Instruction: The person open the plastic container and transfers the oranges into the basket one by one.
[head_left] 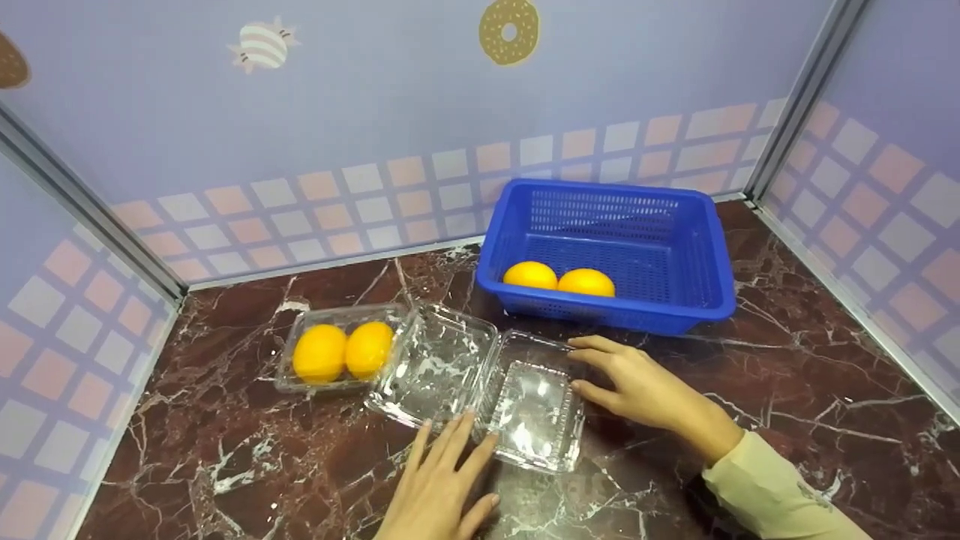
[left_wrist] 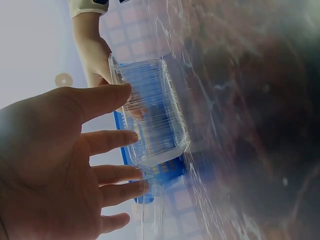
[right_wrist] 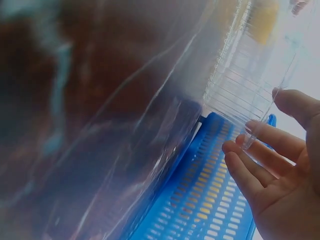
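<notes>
An opened clear plastic clamshell box (head_left: 534, 409) lies on the marble-patterned table, its lid (head_left: 439, 360) folded out to the left. My left hand (head_left: 439, 476) is at the near side by the hinge, fingers spread and nearly straight, fingertips at the box's edge. On the right side, my right hand (head_left: 630, 379) touches the box's rim with thumb and fingertips, the fingers only slightly bent. In the right wrist view, the rim (right_wrist: 270, 110) passes between the thumb and fingers. Left of the lid, another clear box (head_left: 289, 360) contains two oranges (head_left: 320, 354).
A blue perforated basket (head_left: 709, 259) stands behind the box at the right, with two oranges (head_left: 586, 283) at its near left. Patterned wall panels (head_left: 375, 112) enclose the table (head_left: 247, 465) at the back and both sides. The lid's left edge meets or overlaps the filled box.
</notes>
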